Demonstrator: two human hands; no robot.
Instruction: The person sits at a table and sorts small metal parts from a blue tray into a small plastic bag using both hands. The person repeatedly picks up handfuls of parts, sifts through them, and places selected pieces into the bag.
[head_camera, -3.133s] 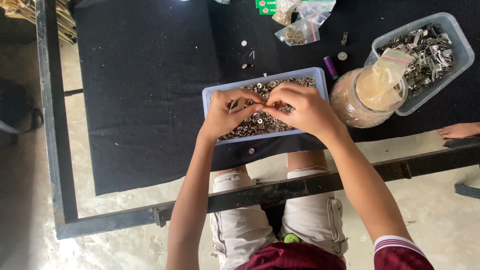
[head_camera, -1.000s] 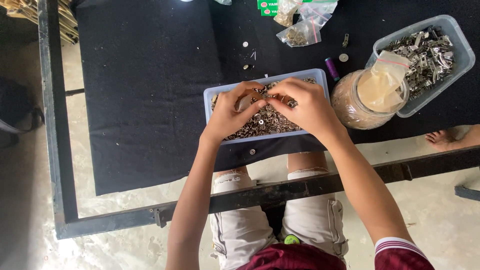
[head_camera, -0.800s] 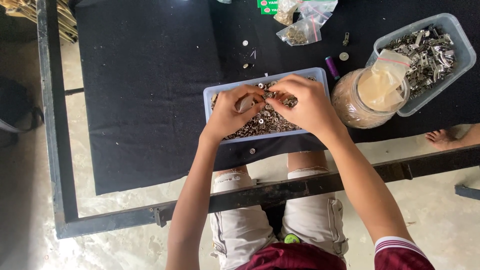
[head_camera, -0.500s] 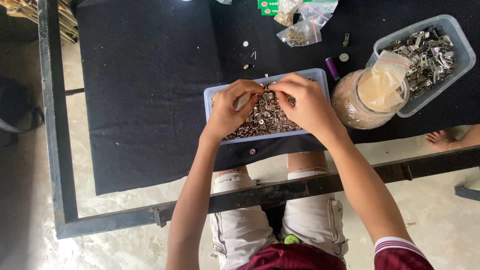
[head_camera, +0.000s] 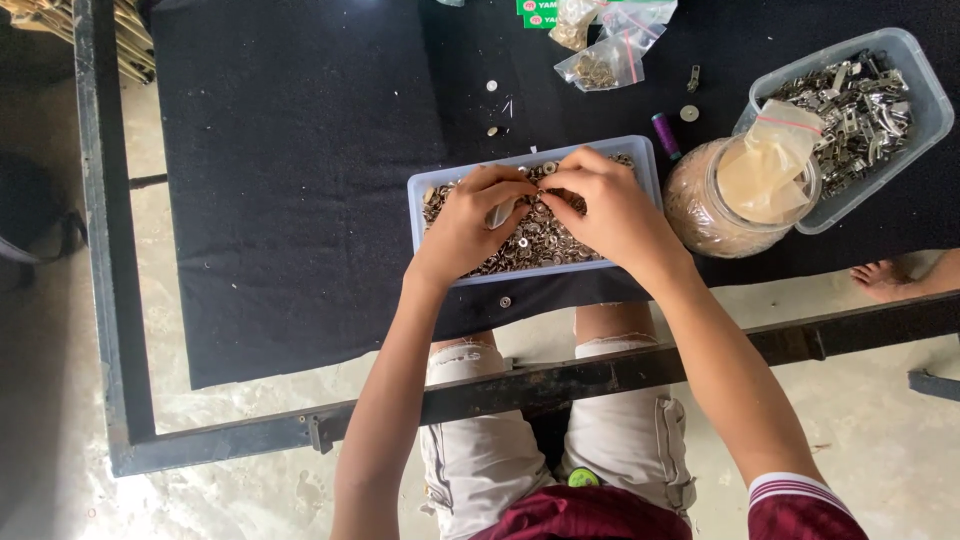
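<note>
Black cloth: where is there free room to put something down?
The cloth is bare left of the tray, up to the frame. Crowded on the right: bags, jar, bin, loose parts above the tray.

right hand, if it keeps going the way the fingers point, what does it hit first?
The right hand points left across the blue tray, so it would most likely meet the left hand's fingertips first; whether they already touch is unclear.

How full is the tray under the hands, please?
Roughly full: the tray shows small metal parts across its floor wherever the left hand and right hand leave it visible.
</note>
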